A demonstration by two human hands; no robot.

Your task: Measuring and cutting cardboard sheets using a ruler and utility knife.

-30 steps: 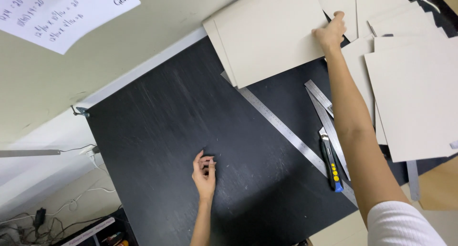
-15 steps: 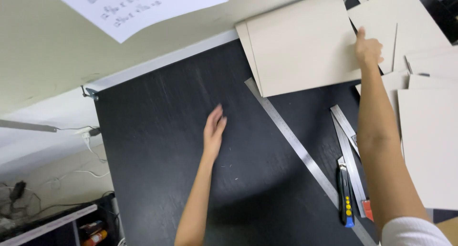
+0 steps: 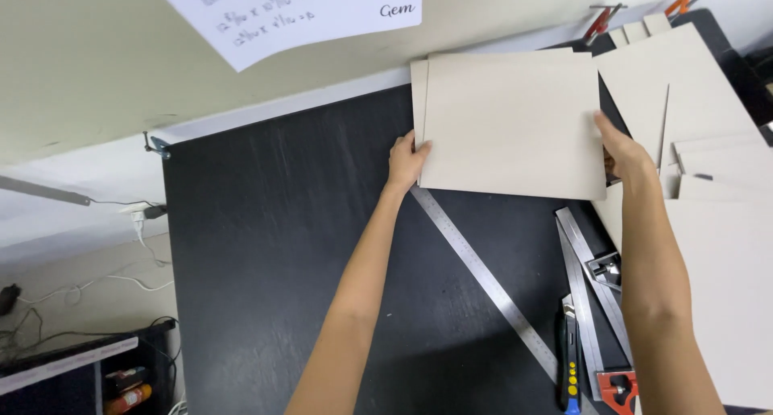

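Grey cardboard sheets lie stacked at upper centre on the black cutting mat. Left hand and right hand pinch opposite edges, fingers clamped, squaring them above the steel ruler.

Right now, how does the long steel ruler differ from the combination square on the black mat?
The ruler is a single plain strip; the square has two blades and a red head at its near end. The ruler runs diagonally with its far end under the boards that the left hand and right hand grip; the square lies clear of them, beside the knife. Both are flat, silvery metal.
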